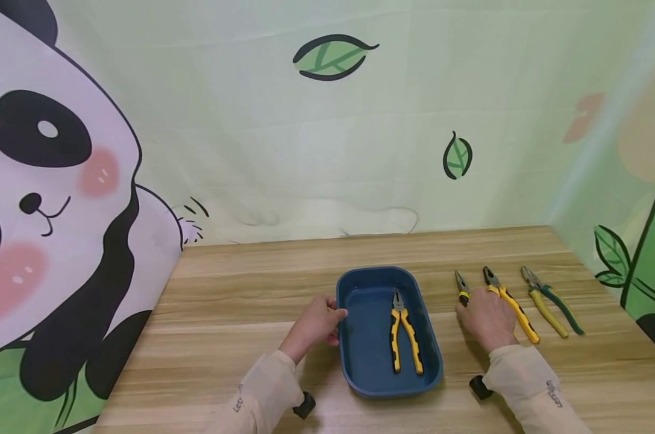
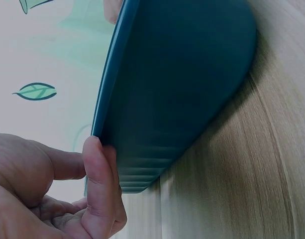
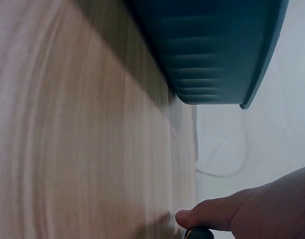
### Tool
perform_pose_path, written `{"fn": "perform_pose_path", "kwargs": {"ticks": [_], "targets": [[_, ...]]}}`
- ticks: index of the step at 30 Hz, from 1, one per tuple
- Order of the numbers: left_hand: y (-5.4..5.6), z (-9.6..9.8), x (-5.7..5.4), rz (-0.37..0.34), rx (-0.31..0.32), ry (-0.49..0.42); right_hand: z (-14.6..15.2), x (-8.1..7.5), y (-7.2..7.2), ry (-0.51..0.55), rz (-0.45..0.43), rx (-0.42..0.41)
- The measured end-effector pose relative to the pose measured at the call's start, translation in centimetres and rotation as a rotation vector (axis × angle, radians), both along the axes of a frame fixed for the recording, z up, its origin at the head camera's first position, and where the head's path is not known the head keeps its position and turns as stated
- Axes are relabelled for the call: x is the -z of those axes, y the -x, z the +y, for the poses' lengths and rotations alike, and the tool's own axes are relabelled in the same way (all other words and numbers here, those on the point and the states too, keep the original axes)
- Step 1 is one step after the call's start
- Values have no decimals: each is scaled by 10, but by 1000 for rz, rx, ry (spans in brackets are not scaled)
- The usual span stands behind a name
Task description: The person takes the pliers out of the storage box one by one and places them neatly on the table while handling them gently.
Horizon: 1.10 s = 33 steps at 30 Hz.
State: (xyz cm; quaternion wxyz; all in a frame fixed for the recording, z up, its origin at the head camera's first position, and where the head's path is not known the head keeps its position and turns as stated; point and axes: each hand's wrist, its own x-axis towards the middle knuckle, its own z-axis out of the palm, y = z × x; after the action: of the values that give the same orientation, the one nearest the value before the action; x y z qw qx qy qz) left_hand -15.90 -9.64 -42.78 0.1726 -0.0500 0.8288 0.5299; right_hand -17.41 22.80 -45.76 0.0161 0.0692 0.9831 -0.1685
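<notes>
A blue rectangular tray (image 1: pixel 367 361) sits mid-table; inside lies a pair of pliers (image 1: pixel 396 325) with yellow-and-black handles. My left hand (image 1: pixel 317 322) pinches the tray's left rim between thumb and fingers, as the left wrist view also shows at the rim (image 2: pixel 105 94). To the right of the tray, my right hand (image 1: pixel 488 318) grips needle-nose pliers (image 1: pixel 461 284) by the handles, which the hand mostly hides; the jaws point away from me. In the right wrist view, the thumb (image 3: pixel 212 211) lies against a dark rounded part (image 3: pixel 198 233), cut off by the frame edge.
Just right of my right hand lie yellow-and-black combination pliers (image 1: pixel 519 313). Further right are pliers (image 1: pixel 555 304) with one yellowish and one green handle. The wooden table (image 1: pixel 240 289) ends at a printed backdrop (image 1: pixel 273 150) behind and at the right side.
</notes>
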Motion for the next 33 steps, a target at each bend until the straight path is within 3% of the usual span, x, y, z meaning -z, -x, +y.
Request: {"fn": "perform_pose_path", "kwargs": {"ticks": [33], "targets": [[1,0,2,-6,4,-1,-2,6,-4,-26,26,-8]]}}
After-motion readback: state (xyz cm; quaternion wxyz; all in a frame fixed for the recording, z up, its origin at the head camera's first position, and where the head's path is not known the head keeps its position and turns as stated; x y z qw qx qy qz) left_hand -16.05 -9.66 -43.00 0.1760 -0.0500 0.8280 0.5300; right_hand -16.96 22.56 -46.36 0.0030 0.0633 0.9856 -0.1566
